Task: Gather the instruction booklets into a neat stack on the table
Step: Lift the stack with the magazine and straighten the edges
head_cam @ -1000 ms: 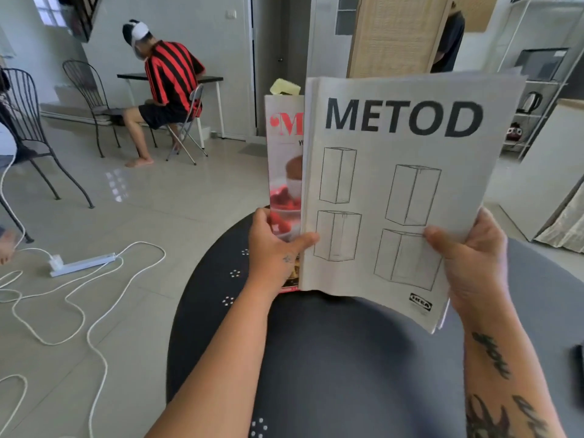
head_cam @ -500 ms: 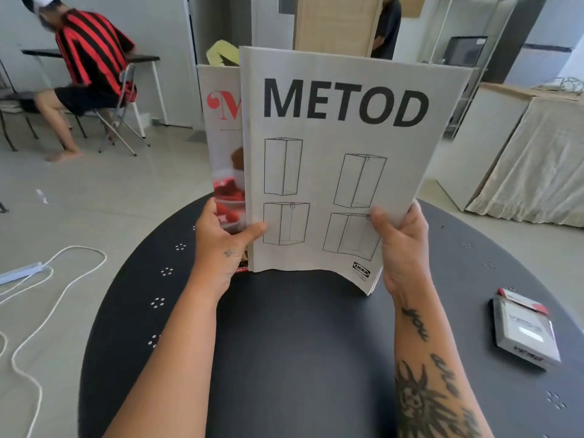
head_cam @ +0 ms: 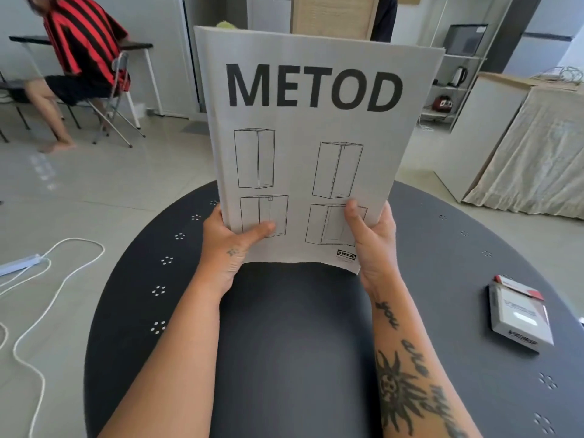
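Note:
I hold a stack of instruction booklets (head_cam: 316, 147) upright over the round black table (head_cam: 284, 343), its bottom edge on or just above the tabletop. The front booklet is white, printed METOD with cabinet line drawings. My left hand (head_cam: 230, 245) grips the lower left edge, thumb across the cover. On the lower right edge sits my right hand (head_cam: 373, 235), thumb on the cover too. The booklets behind are hidden by the front cover; only a yellow-green corner (head_cam: 226, 25) peeks above the top edge.
A small white and red box (head_cam: 518, 314) lies on the table at the right. A white cable and power strip (head_cam: 22, 263) trail over the floor at left. A person in a red-black striped shirt (head_cam: 82, 39) sits at the far left. Cloth-covered furniture (head_cam: 534, 150) stands at the right.
The red and white booklet that stuck out at the left has slid behind the METOD cover, so the edges now line up. My view has turned to the right.

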